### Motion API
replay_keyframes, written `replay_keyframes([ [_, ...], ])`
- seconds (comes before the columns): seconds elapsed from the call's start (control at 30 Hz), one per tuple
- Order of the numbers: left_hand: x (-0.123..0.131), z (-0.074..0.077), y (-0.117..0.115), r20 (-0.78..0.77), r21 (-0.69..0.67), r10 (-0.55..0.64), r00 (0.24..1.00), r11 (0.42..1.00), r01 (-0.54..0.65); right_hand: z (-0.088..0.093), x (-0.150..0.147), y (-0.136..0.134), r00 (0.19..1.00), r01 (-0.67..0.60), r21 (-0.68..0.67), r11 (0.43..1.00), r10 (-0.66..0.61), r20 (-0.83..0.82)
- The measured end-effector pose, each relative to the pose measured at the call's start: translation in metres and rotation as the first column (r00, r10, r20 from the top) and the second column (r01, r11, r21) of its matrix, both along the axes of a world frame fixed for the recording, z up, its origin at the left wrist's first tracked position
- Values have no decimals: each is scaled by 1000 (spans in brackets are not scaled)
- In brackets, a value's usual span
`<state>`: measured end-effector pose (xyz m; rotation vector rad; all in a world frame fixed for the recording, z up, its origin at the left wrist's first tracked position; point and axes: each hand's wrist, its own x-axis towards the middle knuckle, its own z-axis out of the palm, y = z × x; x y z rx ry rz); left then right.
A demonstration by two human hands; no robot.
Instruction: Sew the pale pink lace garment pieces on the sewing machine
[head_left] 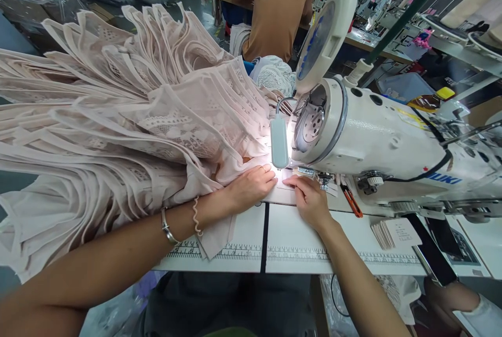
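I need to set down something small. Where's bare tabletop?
Tabletop shows bare between the black strip and right forearm, and between that forearm and the cards. Crowded: left, under the fabric, and by the machine, where left hand and right hand nearly meet.

Left arm (129, 249) extended diagonally inward; left hand (251, 188) palm down, fingers slightly bent. Right arm (358, 269) angled inward; right hand (312, 202) fingers bent, directed leftward. Hands near each other, apart.
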<state>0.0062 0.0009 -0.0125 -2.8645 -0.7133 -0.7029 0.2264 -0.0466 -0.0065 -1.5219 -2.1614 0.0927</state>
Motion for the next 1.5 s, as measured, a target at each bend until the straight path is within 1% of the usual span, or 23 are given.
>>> replay_keyframes([
  [0.13, -1, -2, 1, 31, -72, -57, 998, 996, 59, 1, -1, 0, 1000, 2, -12, 1000, -2, -31],
  [0.2, -2, -2, 1, 28, -91, -68, 997, 993, 70, 1, 0, -1, 998, -25, -6, 1000, 24, -62],
  [0.3, -3, 0, -1, 16, -108, -61, 998, 992, 62, 4, 2, -1, 989, -130, 4, 992, 130, -65],
  [0.37, -5, 2, -2, 28, -128, -36, 999, 991, 39, 6, 3, -1, 980, -199, -3, 980, 199, -20],
  [0.43, -7, 4, -2, 57, -166, -12, 998, 986, 21, 9, 4, -1, 972, -232, -11, 973, 232, 25],
  [0.5, -9, 6, 0, 61, -212, -22, 998, 977, 35, 10, 4, -1, 970, -240, -3, 971, 240, 51],
  [0.6, -12, 6, 4, 26, -269, -76, 997, 960, 80, 9, 3, -2, 969, -239, 50, 970, 235, 72],
  [0.67, -12, 6, 6, 17, -304, -85, 996, 949, 86, 8, 3, -2, 970, -234, 70, 970, 228, 77],
  [0.83, -9, 12, 10, 15, -348, -5, 1000, 937, 10, 2, 4, -1, 966, -253, 66, 965, 248, 79],
  [0.93, -7, 15, 12, 4, -379, 0, 1000, 925, 2, 0, 4, 0, 964, -262, 90, 961, 255, 78],
  [1.0, -8, 13, 11, 7, -375, -12, 1000, 927, 13, 0, 4, 0, 961, -274, 114, 955, 266, 79],
  [1.13, -12, 7, 1, 29, -272, -29, 999, 962, 36, 2, 3, -1, 951, -309, 141, 940, 302, 72],
  [1.2, -14, 6, -3, 38, -250, -45, 998, 967, 53, 2, 3, -1, 952, -304, 129, 944, 297, 71],
  [1.33, -15, 6, -3, 40, -276, -78, 996, 957, 86, 1, 5, -2, 957, -288, 108, 952, 281, 77],
  [1.5, -15, 2, 0, 0, -311, -69, 998, 948, 66, 1, 6, -1, 953, -302, 115, 946, 295, 72],
])
